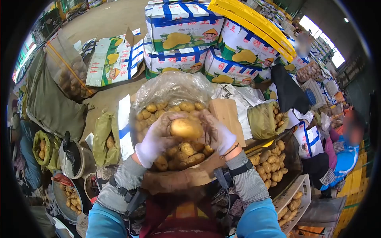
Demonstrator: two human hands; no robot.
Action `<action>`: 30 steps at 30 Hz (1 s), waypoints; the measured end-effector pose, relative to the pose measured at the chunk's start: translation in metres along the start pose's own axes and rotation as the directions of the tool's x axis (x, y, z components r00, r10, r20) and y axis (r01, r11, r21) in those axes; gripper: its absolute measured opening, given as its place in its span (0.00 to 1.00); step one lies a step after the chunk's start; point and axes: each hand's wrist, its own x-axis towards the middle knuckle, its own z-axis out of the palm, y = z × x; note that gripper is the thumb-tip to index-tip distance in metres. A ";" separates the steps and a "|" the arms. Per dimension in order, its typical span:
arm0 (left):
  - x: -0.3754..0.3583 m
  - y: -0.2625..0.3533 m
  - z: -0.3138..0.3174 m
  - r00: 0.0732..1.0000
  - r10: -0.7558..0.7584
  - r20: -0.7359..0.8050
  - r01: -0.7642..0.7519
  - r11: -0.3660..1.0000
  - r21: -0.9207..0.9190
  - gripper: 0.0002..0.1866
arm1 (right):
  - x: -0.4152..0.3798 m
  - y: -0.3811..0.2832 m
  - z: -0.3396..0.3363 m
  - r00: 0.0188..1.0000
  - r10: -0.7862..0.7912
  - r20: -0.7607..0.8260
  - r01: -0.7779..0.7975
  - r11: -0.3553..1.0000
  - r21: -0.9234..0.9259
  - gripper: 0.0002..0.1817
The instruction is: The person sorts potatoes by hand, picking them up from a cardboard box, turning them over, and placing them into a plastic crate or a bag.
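Note:
A large yellow potato [185, 129] is between my two hands, above an open box [174, 181] of potatoes. My left hand [160, 135], in a pale, dirt-stained glove, is closed round its left end, fingers over the top and thumb below. My right hand [218, 133], gloved the same way and slightly blurred, curls at the potato's right end. Beneath them lie more potatoes [187, 149], partly hidden by my hands. Clear plastic film [174, 89] is folded back over the box's far side.
Printed potato cartons [180, 35] are stacked ahead, with a yellow crate [254, 25] on top. On the right are a green bag of potatoes [262, 121], loose potatoes [272, 164] and a white crate [303, 188]. A basin [59, 198] stands at lower left; a person in blue [349, 158] is far right.

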 end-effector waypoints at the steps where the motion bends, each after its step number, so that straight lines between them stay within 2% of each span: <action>1: -0.001 0.001 0.000 1.000 0.008 0.007 -0.009 1.000 0.020 0.32 | -0.010 -0.003 0.004 0.976 0.127 0.179 -0.143 0.986 0.082 0.26; 2: -0.001 -0.001 -0.001 1.000 0.000 0.007 0.001 0.999 -0.036 0.33 | -0.019 -0.001 0.005 0.906 0.228 0.357 -0.294 0.946 0.140 0.27; 3: -0.001 -0.004 -0.004 1.000 -0.011 0.012 0.012 0.996 -0.090 0.33 | -0.009 0.013 -0.013 0.957 0.113 0.268 -0.101 0.993 -0.058 0.28; 4: -0.001 -0.005 -0.005 1.000 -0.023 0.020 0.025 0.989 -0.144 0.33 | 0.000 0.026 -0.032 0.985 -0.005 0.172 0.055 0.956 -0.288 0.29; 5: -0.001 -0.001 -0.003 0.997 -0.049 -0.056 0.038 0.980 -0.195 0.34 | -0.003 0.024 -0.020 0.981 -0.064 0.181 0.121 0.939 -0.322 0.29; 7: -0.002 0.009 0.001 0.972 -0.111 -0.205 0.047 0.954 -0.297 0.35 | -0.016 0.014 0.010 0.979 -0.138 0.149 0.175 0.945 -0.275 0.28; 9: 0.000 0.000 0.003 0.964 -0.086 -0.252 0.026 0.973 -0.231 0.36 | -0.029 0.004 0.041 0.987 -0.151 0.063 0.157 0.981 -0.110 0.26; 10: 0.001 -0.010 0.003 0.958 -0.072 -0.278 0.016 0.980 -0.198 0.36 | -0.027 0.008 0.041 0.978 -0.200 0.062 0.208 0.960 -0.188 0.25; 11: 0.002 -0.018 0.005 0.966 -0.018 -0.258 0.003 0.998 -0.057 0.37 | -0.026 0.013 0.040 0.966 -0.248 0.065 0.257 0.929 -0.266 0.24; 12: 0.001 -0.020 0.001 0.967 -0.017 -0.254 0.006 0.999 -0.042 0.37 | -0.024 0.015 0.039 0.953 -0.295 0.073 0.302 0.889 -0.344 0.23; 14: 0.000 -0.020 -0.002 0.970 -0.019 -0.243 0.016 1.000 -0.011 0.38 | -0.022 0.016 0.036 0.953 -0.294 0.078 0.304 0.898 -0.319 0.23; 15: 0.001 -0.022 -0.010 0.975 -0.085 -0.207 0.037 0.974 -0.224 0.32 | -0.022 0.016 0.035 0.951 -0.299 0.077 0.308 0.902 -0.302 0.23; 17: -0.006 -0.013 -0.012 0.977 0.006 -0.211 -0.024 0.996 -0.084 0.32 | -0.022 0.014 0.039 0.953 -0.293 0.072 0.302 0.917 -0.259 0.24; 18: -0.008 -0.011 -0.012 0.971 -0.005 -0.238 -0.014 0.997 -0.079 0.30 | -0.022 0.012 0.040 0.954 -0.290 0.071 0.299 0.924 -0.239 0.25; 19: -0.010 -0.008 -0.013 0.964 -0.017 -0.265 -0.003 0.997 -0.075 0.29 | -0.020 0.014 0.039 0.939 -0.322 0.119 0.343 0.883 -0.319 0.26; 21: -0.005 -0.010 -0.007 0.932 -0.172 -0.320 0.109 0.973 -0.205 0.26 | -0.016 0.022 0.038 0.895 -0.403 0.192 0.444 0.766 -0.465 0.27; 22: -0.006 -0.003 -0.003 0.933 -0.174 -0.317 0.155 0.984 -0.083 0.25 | -0.015 0.024 0.038 0.917 -0.359 0.171 0.396 0.780 -0.484 0.30; 23: -0.005 -0.011 -0.006 0.940 -0.107 -0.325 0.066 0.989 -0.135 0.24 | -0.008 0.027 0.032 0.909 -0.355 0.217 0.415 0.815 -0.404 0.31; 24: -0.011 -0.006 -0.007 0.961 0.248 -0.122 -0.128 0.792 0.596 0.23 | -0.014 0.023 0.038 0.951 -0.268 0.155 0.307 0.886 -0.348 0.31; 25: -0.009 -0.009 -0.017 0.952 0.303 0.033 -0.214 0.585 0.783 0.24 | -0.023 0.016 0.039 0.969 -0.180 0.168 0.212 0.958 -0.194 0.31; 26: -0.007 -0.012 -0.027 0.918 0.350 0.188 -0.309 0.332 0.891 0.24 | -0.027 0.014 0.040 0.957 -0.248 0.151 0.272 0.948 -0.164 0.31; 27: -0.004 -0.021 -0.031 0.971 0.207 -0.122 -0.119 0.856 0.503 0.24 | -0.044 0.003 0.030 0.905 -0.370 0.208 0.418 0.865 -0.278 0.30; 28: 0.000 -0.029 -0.033 0.945 -0.152 -0.289 0.123 0.986 -0.115 0.25 | -0.062 -0.006 0.021 0.833 -0.486 0.262 0.553 0.740 -0.384 0.29; 29: 0.002 -0.027 -0.026 0.931 -0.193 -0.309 0.173 0.981 -0.090 0.24 | -0.080 -0.015 0.012 0.746 -0.590 0.309 0.660 0.588 -0.468 0.30; 30: 0.000 -0.025 -0.024 0.911 -0.222 -0.347 0.213 0.975 -0.065 0.24 | -0.100 -0.028 0.000 0.719 -0.650 0.247 0.686 0.604 -0.407 0.29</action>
